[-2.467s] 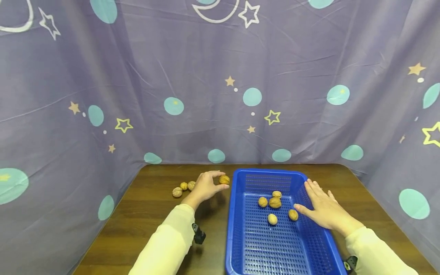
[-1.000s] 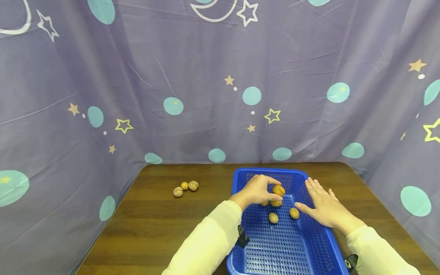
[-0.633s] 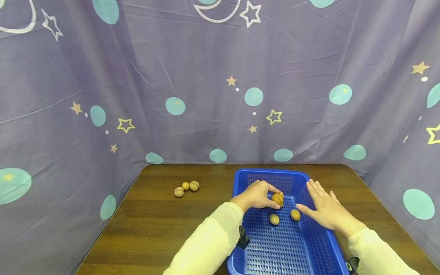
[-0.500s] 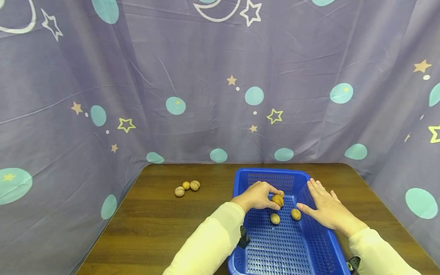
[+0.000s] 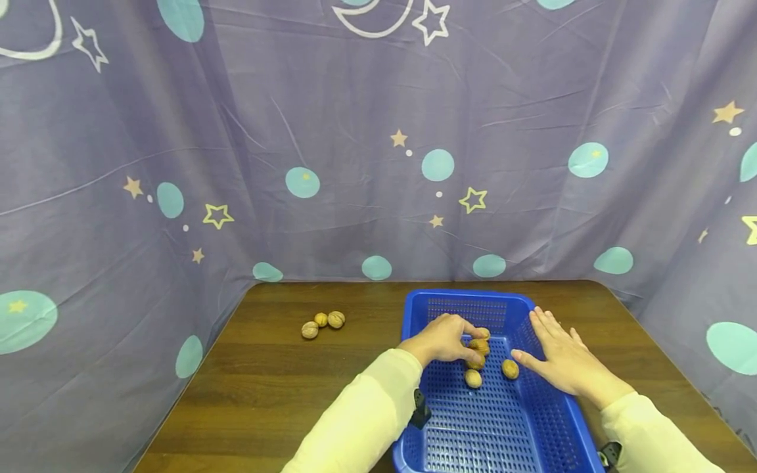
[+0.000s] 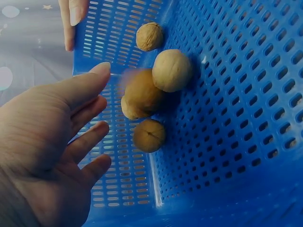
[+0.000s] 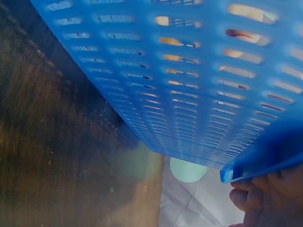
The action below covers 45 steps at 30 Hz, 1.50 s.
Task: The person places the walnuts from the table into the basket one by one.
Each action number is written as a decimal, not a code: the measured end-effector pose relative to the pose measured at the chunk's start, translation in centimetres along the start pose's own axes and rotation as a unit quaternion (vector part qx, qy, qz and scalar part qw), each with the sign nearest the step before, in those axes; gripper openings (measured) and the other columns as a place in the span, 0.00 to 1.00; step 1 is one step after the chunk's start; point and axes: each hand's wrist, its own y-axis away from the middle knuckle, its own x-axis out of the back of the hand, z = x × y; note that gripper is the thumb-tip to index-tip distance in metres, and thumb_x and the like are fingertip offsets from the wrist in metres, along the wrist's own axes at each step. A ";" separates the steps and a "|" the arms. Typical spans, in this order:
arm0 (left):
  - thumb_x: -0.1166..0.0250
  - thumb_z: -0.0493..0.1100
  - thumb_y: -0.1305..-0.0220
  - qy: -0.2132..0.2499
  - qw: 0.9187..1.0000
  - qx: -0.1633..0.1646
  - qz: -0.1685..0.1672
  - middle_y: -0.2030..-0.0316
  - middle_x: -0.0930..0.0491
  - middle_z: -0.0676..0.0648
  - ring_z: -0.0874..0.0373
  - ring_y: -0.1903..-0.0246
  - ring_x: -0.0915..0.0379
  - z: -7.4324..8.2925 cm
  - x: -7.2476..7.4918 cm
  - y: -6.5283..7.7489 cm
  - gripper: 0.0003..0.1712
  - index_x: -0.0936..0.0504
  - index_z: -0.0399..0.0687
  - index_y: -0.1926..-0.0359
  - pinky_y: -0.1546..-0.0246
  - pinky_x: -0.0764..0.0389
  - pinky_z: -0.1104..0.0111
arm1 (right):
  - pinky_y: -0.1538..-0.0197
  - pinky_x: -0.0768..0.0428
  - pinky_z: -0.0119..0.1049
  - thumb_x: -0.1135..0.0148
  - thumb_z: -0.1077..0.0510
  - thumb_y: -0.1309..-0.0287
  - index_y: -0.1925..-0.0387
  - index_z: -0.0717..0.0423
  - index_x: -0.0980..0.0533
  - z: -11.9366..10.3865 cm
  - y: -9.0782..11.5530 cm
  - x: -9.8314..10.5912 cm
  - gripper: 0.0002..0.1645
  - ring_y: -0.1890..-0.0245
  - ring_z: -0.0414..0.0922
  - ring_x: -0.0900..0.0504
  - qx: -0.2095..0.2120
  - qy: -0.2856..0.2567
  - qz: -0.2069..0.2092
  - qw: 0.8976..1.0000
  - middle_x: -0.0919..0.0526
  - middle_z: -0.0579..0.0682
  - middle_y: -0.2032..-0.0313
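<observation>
Over the blue basket (image 5: 408, 394), my left hand (image 5: 443, 338) has its fingers and thumb apart, close to several walnuts (image 5: 473, 379) lying on the floor. In the left wrist view a motion-blurred walnut (image 6: 144, 92) sits among the others, apart from the fingertips (image 6: 100, 71). My right hand (image 5: 564, 358) rests with straight fingers over the basket's right rim, its thumb on the inner side by a lone walnut (image 5: 510, 369). The right wrist view shows part of that hand (image 7: 274, 198) at the rim, beside the slotted outer wall (image 7: 156, 80).
Three walnuts lie on the wooden table (image 5: 284, 387) left of the basket: one pale walnut (image 5: 336, 320), one smaller yellowish walnut (image 5: 321, 319) and another pale walnut (image 5: 310, 330). A patterned curtain (image 5: 343, 223) hangs behind the table and along both sides.
My left hand carried a walnut from the table on the left into the basket, lowered it and let go. The walnut now lies nearer the front. My right hand has stayed at the rim.
</observation>
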 end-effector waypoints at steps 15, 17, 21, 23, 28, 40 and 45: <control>0.27 0.58 0.48 0.026 0.999 -0.019 0.040 0.52 0.19 0.65 0.65 0.44 0.28 0.0 1.0 0.0 0.25 0.15 0.60 0.49 0.43 0.29 0.70 | 0.37 0.61 0.72 0.50 0.30 0.38 0.27 0.68 0.59 -0.2 -0.3 0.4 0.59 0.28 0.65 0.61 0.002 -0.001 -0.004 1.000 0.62 0.65 0.27; 0.27 0.58 0.48 0.025 0.998 -0.021 0.045 0.53 0.19 0.65 0.65 0.44 0.28 0.0 1.2 0.0 0.25 0.15 0.59 0.49 0.43 0.29 0.70 | 0.37 0.61 0.72 0.51 0.30 0.37 0.27 0.67 0.59 -0.2 -0.5 0.5 0.58 0.28 0.65 0.62 0.004 0.000 -0.003 1.000 0.62 0.65 0.26; 0.28 0.58 0.46 0.036 0.998 -0.016 0.048 0.53 0.19 0.65 0.65 0.44 0.29 0.2 1.6 0.1 0.24 0.15 0.59 0.49 0.43 0.29 0.69 | 0.37 0.61 0.72 0.52 0.30 0.37 0.27 0.67 0.59 -0.1 -0.5 0.5 0.58 0.28 0.64 0.62 0.002 0.004 -0.001 1.000 0.63 0.64 0.26; 0.28 0.58 0.46 0.046 0.998 -0.012 0.049 0.52 0.20 0.65 0.65 0.43 0.29 0.3 1.8 0.2 0.24 0.16 0.59 0.48 0.42 0.29 0.68 | 0.37 0.60 0.72 0.52 0.29 0.37 0.27 0.67 0.59 -0.1 -0.5 0.5 0.58 0.28 0.65 0.61 0.001 0.005 -0.001 1.000 0.63 0.64 0.26; 0.30 0.59 0.45 0.070 0.995 -0.003 0.065 0.49 0.21 0.64 0.65 0.42 0.31 0.8 2.4 0.7 0.23 0.16 0.63 0.48 0.42 0.28 0.66 | 0.37 0.60 0.72 0.52 0.29 0.37 0.27 0.67 0.58 0.0 -0.6 0.3 0.58 0.28 0.65 0.60 0.002 0.006 -0.005 1.000 0.62 0.64 0.26; 0.32 0.60 0.42 0.079 0.989 -0.044 0.113 0.43 0.23 0.59 0.64 0.42 0.30 3.0 7.3 4.4 0.26 0.19 0.61 0.43 0.41 0.30 0.66 | 0.37 0.61 0.72 0.52 0.31 0.36 0.27 0.68 0.59 -0.2 -0.3 0.0 0.57 0.29 0.66 0.62 -0.002 -0.004 -0.018 1.000 0.63 0.65 0.27; 0.30 0.56 0.43 0.056 0.984 -0.052 0.164 0.43 0.22 0.52 0.59 0.40 0.30 1.3 10.2 6.6 0.26 0.19 0.56 0.44 0.39 0.31 0.65 | 0.37 0.62 0.72 0.52 0.31 0.36 0.27 0.67 0.60 -0.1 -0.1 0.0 0.57 0.29 0.67 0.62 -0.003 -0.009 -0.018 1.000 0.63 0.65 0.27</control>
